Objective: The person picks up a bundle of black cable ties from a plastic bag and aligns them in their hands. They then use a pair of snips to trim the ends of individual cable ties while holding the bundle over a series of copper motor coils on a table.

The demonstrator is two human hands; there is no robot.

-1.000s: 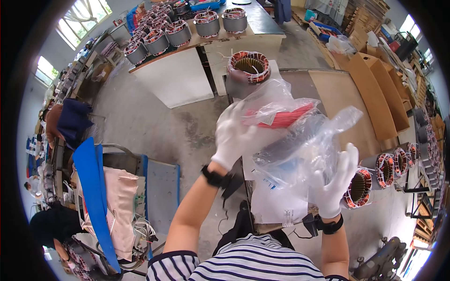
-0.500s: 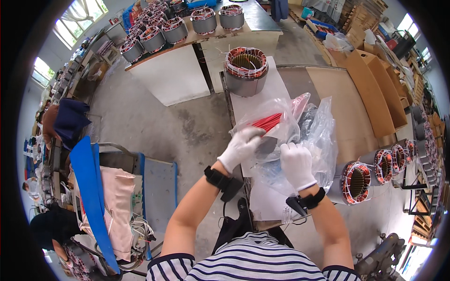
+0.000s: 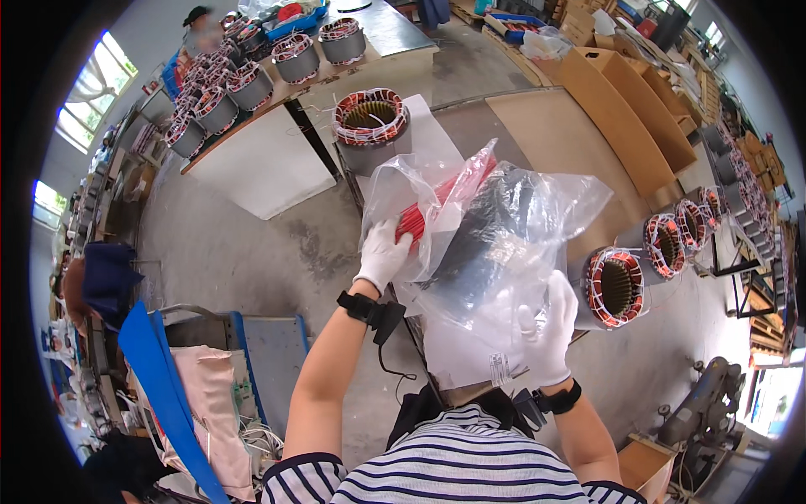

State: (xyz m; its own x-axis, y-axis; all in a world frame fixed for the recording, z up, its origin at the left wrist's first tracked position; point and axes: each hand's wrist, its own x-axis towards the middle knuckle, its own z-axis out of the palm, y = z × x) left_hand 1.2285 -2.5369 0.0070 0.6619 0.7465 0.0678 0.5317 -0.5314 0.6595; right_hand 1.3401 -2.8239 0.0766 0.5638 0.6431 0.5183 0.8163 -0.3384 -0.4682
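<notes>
Two gloved hands work over a narrow work table (image 3: pixel 437 126), which I take as the landmark. On the far end of this table stands a grey motor stator (image 3: pixel 370 126) with copper windings. On the near part of the table lies a large clear plastic bag (image 3: pixel 512 244), crumpled and partly lifted, covering most of the surface there. A second, smaller clear bag (image 3: pixel 420 189) sits at the left edge of the table, touching the large one, and a bundle of red sticks (image 3: pixel 438 202) lies inside it, pointing toward the far right. Beside the table on its right, a row of stators (image 3: pixel 646 260) stands on a low rack. Beyond the far end of the table, a long bench (image 3: pixel 277 84) carries many more stators.

The left hand (image 3: pixel 382 254) is at the left edge of the table, its fingers closed around the near end of the red sticks through the plastic. The right hand (image 3: pixel 550 329) is at the near right corner of the table; its fingers lie half curled on the large bag, but I cannot tell if they really pinch it.
</notes>
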